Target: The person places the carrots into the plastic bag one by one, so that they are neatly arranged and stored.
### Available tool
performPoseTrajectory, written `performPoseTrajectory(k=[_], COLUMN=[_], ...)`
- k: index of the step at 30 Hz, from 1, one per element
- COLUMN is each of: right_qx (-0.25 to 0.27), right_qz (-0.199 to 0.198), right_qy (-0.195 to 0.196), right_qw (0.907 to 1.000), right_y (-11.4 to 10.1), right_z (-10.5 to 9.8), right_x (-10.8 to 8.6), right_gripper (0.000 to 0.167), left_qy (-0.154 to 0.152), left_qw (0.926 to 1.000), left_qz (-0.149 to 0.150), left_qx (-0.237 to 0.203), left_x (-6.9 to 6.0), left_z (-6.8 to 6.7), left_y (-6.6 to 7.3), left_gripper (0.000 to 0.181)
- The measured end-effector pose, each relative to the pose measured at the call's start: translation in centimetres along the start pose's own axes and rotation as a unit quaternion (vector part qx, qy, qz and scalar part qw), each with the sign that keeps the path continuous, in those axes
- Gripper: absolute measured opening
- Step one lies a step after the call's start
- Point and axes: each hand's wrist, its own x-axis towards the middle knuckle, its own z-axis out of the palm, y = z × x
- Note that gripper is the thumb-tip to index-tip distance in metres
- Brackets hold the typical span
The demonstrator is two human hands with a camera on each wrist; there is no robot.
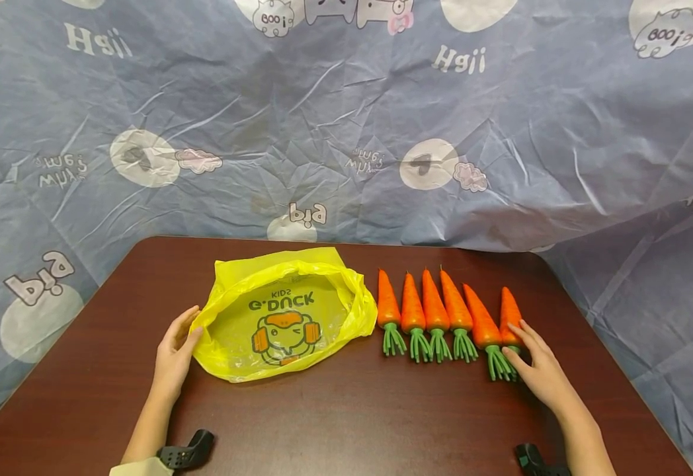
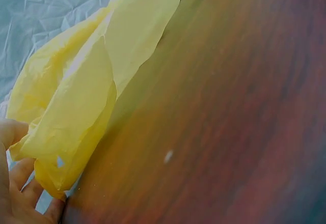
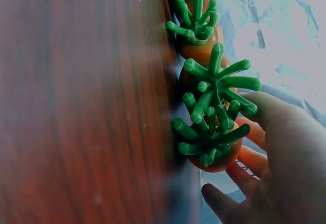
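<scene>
A yellow plastic bag (image 1: 221,360) with a printed duck lies on the table, its mouth wide and facing up. At its left rim is my left hand (image 1: 174,347), thumb on the inner side and fingers outside, pinching the edge; the left wrist view shows the yellow film (image 2: 76,127) between thumb and fingers. To the bag's right, several orange toy carrots (image 1: 410,304) lie in a row, green tops toward me. My right hand (image 1: 539,370) is at the rightmost carrot (image 1: 508,307), its extended fingers touching the side and the thumb near the green top (image 3: 211,140).
The brown table (image 1: 334,423) ends at a rounded back edge. Behind it hangs a wrinkled grey-blue printed cloth (image 1: 323,132), which also covers the right side. Black wrist mounts (image 1: 187,451) sit on both forearms.
</scene>
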Motion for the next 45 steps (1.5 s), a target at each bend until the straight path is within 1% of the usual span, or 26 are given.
performPoseTrajectory(k=[4, 9, 11, 15, 18, 21, 23, 28, 31, 34, 38, 41, 45], right_qx=[0.002, 0.005, 0.007, 0.01, 0.012, 0.015, 0.017, 0.005, -0.006, -0.01, -0.02, -0.023, -0.025], right_qz=[0.003, 0.01, 0.011, 0.014, 0.017, 0.018, 0.017, 0.021, 0.033, 0.044, 0.046, 0.051, 0.068], right_qy=[0.003, 0.002, 0.002, 0.002, 0.0, -0.001, 0.001, 0.018, 0.027, 0.034, 0.042, 0.039, 0.037], right_qw=[1.0, 0.9999, 0.9999, 0.9999, 0.9998, 0.9997, 0.9997, 0.9996, 0.9991, 0.9984, 0.9978, 0.9976, 0.9966], right_y=[0.08, -0.01, -0.03, -0.07, -0.11, -0.18, -0.18, -0.26, -0.4, -0.51, -0.57, -0.54, -0.42], right_z=[0.09, 0.19, 0.23, 0.25, 0.26, 0.28, 0.35, 0.58, 0.6, 0.52, 0.43, 0.42, 0.48], right_x=[-0.04, -0.13, -0.17, -0.2, -0.21, -0.22, -0.24, -0.13, 0.09, 0.3, 0.49, 0.56, 0.48], right_gripper=[0.054, 0.053, 0.053, 0.053, 0.053, 0.053, 0.053, 0.049, 0.048, 0.047, 0.046, 0.049, 0.051], left_qy=[0.014, 0.028, 0.029, 0.023, 0.019, 0.014, 0.006, -0.031, -0.049, -0.056, -0.058, -0.064, -0.073], left_qw=[0.9998, 0.9972, 0.9969, 0.9979, 0.9978, 0.9982, 0.9989, 0.9992, 0.9984, 0.9978, 0.9963, 0.9948, 0.9938], left_qz=[0.005, -0.006, -0.009, -0.009, -0.011, -0.002, -0.001, -0.024, -0.028, -0.032, -0.053, -0.068, -0.073], left_qx=[-0.016, -0.068, -0.073, -0.06, -0.062, -0.058, -0.047, -0.013, 0.002, 0.017, 0.035, 0.041, 0.043], left_x=[0.08, 0.01, 0.05, 0.15, 0.16, 0.16, 0.12, -0.17, -0.23, -0.11, 0.08, 0.14, 0.12], left_z=[0.05, 0.06, 0.05, 0.0, -0.08, -0.17, -0.23, -0.52, -0.5, -0.28, -0.07, -0.05, -0.07], left_y=[0.08, 0.34, 0.39, 0.44, 0.41, 0.28, 0.21, 0.25, 0.32, 0.46, 0.64, 0.67, 0.65], left_gripper=[0.042, 0.04, 0.039, 0.037, 0.035, 0.034, 0.035, 0.044, 0.045, 0.045, 0.044, 0.044, 0.043])
